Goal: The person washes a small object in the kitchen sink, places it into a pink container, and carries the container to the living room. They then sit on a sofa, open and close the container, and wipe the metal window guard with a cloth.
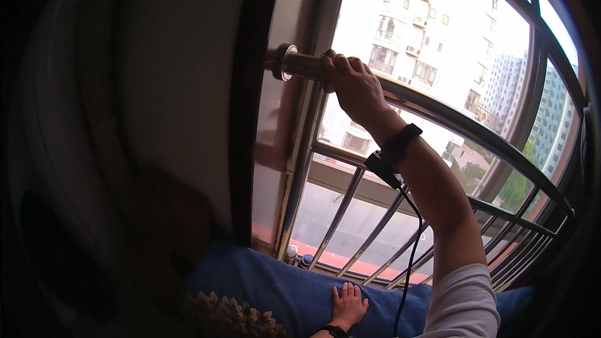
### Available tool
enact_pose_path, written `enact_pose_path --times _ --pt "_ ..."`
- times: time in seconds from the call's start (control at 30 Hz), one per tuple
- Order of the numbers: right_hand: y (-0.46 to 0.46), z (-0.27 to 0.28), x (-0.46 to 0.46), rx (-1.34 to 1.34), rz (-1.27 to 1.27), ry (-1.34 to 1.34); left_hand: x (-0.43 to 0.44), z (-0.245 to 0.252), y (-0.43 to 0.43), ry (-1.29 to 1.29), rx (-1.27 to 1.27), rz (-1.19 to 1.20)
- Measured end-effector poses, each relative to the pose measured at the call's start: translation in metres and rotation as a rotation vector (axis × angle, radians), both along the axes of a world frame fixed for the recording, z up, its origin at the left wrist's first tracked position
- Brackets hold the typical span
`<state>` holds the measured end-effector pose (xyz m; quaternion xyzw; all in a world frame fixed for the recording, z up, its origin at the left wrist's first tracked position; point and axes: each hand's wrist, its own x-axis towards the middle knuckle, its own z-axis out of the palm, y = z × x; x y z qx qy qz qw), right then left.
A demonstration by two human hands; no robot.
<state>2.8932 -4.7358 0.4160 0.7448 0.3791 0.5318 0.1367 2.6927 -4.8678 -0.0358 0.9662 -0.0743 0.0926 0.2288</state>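
Observation:
My right hand (354,82) is wrapped over the top metal handrail (436,108) close to its wall end. Under its fingers a bit of dark, crumpled material, perhaps a cloth (327,87), shows around the rail. A black strap with a small box and a cable (415,244) sits on that wrist. Low in the view, my left hand (350,303) lies palm down, fingers slightly spread, on blue fabric (281,286); it wears a dark wristband (334,331). The round metal flange (285,62) joins the handrail to the wall side, left of my right hand.
Below the handrail run a lower rail (338,154) and several slanting metal bars (371,239) before the window. Two small capped containers, one pale (291,252) and one blue-topped (306,260), stand at their foot. A dark frame edge (249,103) borders the left; buildings show outside.

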Motion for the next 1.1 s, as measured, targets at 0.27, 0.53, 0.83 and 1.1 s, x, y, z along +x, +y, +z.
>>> enact_pose_path --times 0.27,0.53,0.83,1.1 --pt "0.054 -0.009 0.033 -0.036 0.036 -0.096 -0.004 0.001 0.001 -0.008 -0.009 -0.005" --pt "-0.017 0.022 -0.015 0.041 -0.296 0.278 0.002 0.002 -0.004 0.008 0.008 0.027" --pt "-0.109 -0.008 0.016 -0.1 -0.029 -0.218 -0.001 -0.001 -0.003 -0.039 0.014 0.017" --pt "-0.281 0.016 -0.049 0.289 -0.498 0.044 -0.001 0.007 -0.003 -0.028 0.039 0.033"
